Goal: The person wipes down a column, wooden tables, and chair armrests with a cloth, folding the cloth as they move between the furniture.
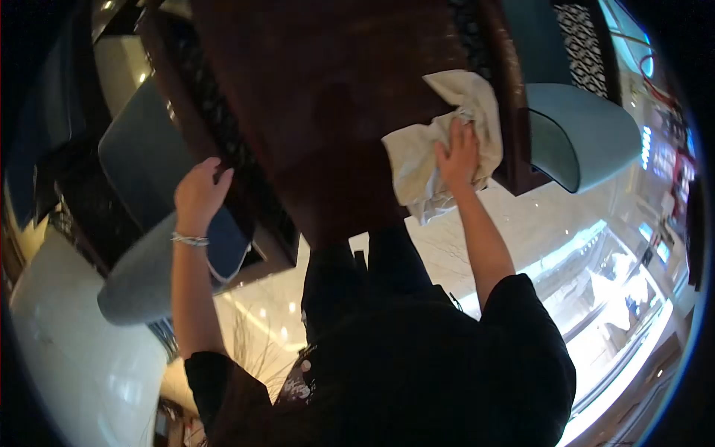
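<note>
A crumpled cream cloth (488, 123) lies over the right edge of a dark, glossy wooden table (320, 112), and one corner hangs toward the near side. My right hand (460, 155) presses down on the cloth, its fingers close together and bunching the fabric. On the other side, my left hand (201, 192) hovers by the table's left carved edge with its thumb apart from loosely bent fingers. Nothing shows in it, and a bracelet circles that wrist. Whether it touches the edge, I cannot tell.
Blue-grey upholstered chairs stand on both sides, one on the right (596, 134) and one on the left (167, 268). Pale, shiny floor (447, 246) shows around my dark-clothed legs. A brightly lit glass case (603, 298) is at the lower right.
</note>
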The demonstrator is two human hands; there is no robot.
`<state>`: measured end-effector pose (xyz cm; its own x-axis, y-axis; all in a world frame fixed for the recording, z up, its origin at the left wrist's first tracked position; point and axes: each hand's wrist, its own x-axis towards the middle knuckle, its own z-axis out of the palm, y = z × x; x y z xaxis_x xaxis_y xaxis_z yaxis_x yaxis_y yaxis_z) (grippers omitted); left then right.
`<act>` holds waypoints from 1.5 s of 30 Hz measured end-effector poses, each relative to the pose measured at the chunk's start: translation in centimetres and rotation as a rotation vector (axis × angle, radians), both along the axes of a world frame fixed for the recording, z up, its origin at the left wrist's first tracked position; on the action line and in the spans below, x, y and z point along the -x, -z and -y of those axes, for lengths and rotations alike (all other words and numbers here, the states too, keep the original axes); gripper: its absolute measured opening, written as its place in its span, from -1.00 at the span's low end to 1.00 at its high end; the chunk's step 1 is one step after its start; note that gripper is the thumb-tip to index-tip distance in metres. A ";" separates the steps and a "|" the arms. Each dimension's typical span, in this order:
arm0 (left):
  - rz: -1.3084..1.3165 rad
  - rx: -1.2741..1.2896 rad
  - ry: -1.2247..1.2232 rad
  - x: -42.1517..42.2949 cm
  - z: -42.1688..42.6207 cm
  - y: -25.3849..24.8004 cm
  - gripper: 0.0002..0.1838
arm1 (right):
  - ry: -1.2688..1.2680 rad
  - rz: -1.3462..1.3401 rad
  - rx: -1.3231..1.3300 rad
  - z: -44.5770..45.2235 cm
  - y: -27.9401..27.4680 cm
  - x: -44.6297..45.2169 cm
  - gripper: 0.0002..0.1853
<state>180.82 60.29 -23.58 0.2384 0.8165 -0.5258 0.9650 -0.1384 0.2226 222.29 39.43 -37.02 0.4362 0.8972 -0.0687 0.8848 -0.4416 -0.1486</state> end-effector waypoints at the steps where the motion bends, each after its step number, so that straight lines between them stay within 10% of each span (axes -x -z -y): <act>1: 0.111 -0.014 -0.074 -2.4 -0.4 1.8 -0.60 | -0.032 -0.005 0.003 -0.1 -0.2 0.2 -0.29; 5: 0.764 -0.002 -0.668 -5.3 -1.0 13.0 -0.51 | 0.034 -0.224 -0.025 -0.5 -1.9 0.6 -0.32; 8: 0.285 -0.250 -0.705 -5.2 0.0 19.7 -0.45 | 0.127 -0.236 0.180 -0.7 -1.3 0.4 -0.25; 9: 0.192 -0.177 -0.898 -9.6 0.5 13.2 -0.38 | 0.123 -0.239 0.166 -0.6 -1.3 0.5 -0.25; 23: -0.172 -0.130 -0.817 -9.2 0.8 16.1 -0.30 | -0.033 -0.165 0.218 -3.3 -1.9 1.0 -0.26; 45: -0.105 -0.170 -0.928 -11.6 -0.1 12.2 -0.52 | -0.239 0.095 -0.228 -42.1 1.9 0.7 -0.48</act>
<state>192.43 60.35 -35.78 -0.5859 0.7239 -0.3642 0.7200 0.6713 0.1759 221.57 81.53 -38.93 0.2067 0.9625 0.1759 0.9739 -0.1850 -0.1318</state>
